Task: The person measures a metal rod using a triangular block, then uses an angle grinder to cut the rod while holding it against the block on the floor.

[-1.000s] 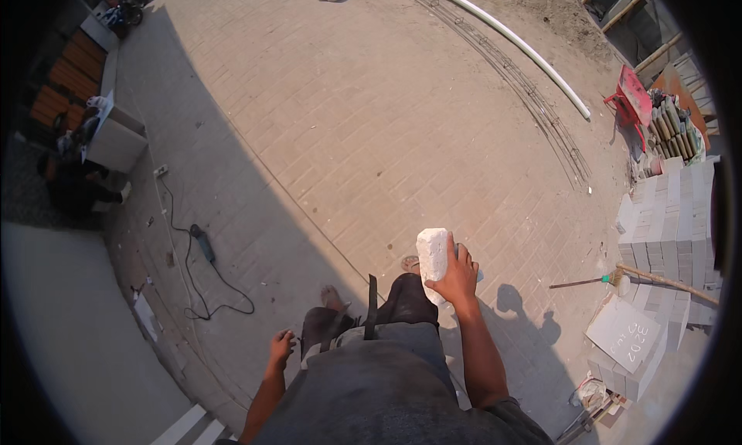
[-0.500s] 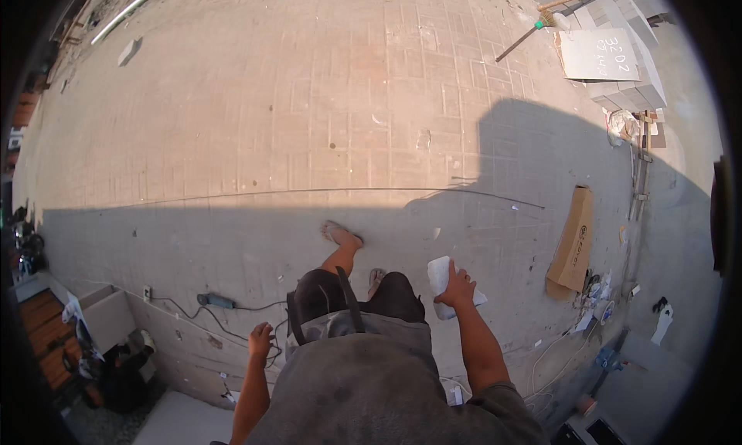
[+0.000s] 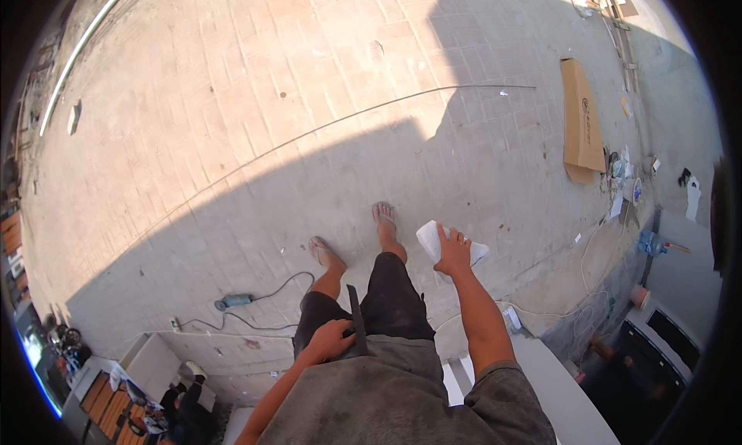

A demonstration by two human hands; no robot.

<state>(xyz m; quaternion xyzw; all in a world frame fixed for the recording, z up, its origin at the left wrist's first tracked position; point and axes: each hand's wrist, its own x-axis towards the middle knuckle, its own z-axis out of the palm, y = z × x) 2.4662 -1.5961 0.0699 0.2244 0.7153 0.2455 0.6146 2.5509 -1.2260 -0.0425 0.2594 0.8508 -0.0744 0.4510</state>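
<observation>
Head view: right hand (image 3: 454, 253) has a white block (image 3: 429, 240) in its grip, fingers hooked over it, held out to the right above the paving (image 3: 495, 182). Left hand (image 3: 331, 340) sits at the waist right by a dark strap (image 3: 356, 312), fingers curled, can't really tell if they're pinching it. Corded grinder (image 3: 234, 301) lies off to the left, brown carton (image 3: 581, 128) over on the far right.

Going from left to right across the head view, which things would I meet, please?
White pipe, corded power tool, left hand, white block in the right hand, cardboard piece, blue container.
</observation>
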